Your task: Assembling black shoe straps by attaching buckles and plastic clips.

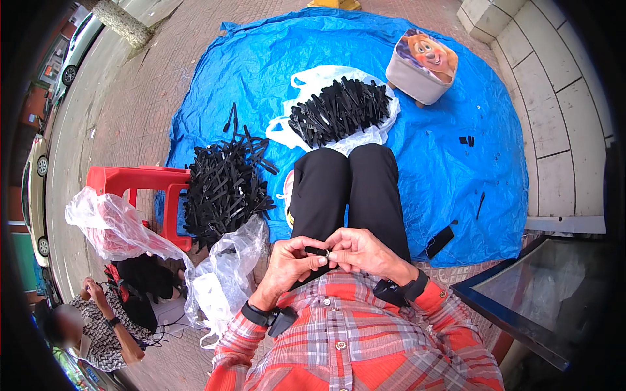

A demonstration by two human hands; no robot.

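In front of my waist, my left hand (288, 262) and my right hand (366, 251) meet over a short black fabric strap (315, 251). The left thumb and fingers pinch the strap. At its right end, near a small pale curved edge, the right fingertips are closed on it too. Beyond my knees, a bundle of similar black straps (339, 112) lies in rows on a white plastic bag (306, 78). To the left, a loose, tangled heap of black straps (225, 189) spreads over the blue tarp (456, 163).
A red plastic stool (137, 177) with clear plastic bags (228, 267) stands at left. A padded stool with a cartoon top (424, 65) is at far right. Black scraps (440, 241) lie on the tarp. A dark-framed panel (521, 293) is nearby. Another person (107, 326) sits lower left.
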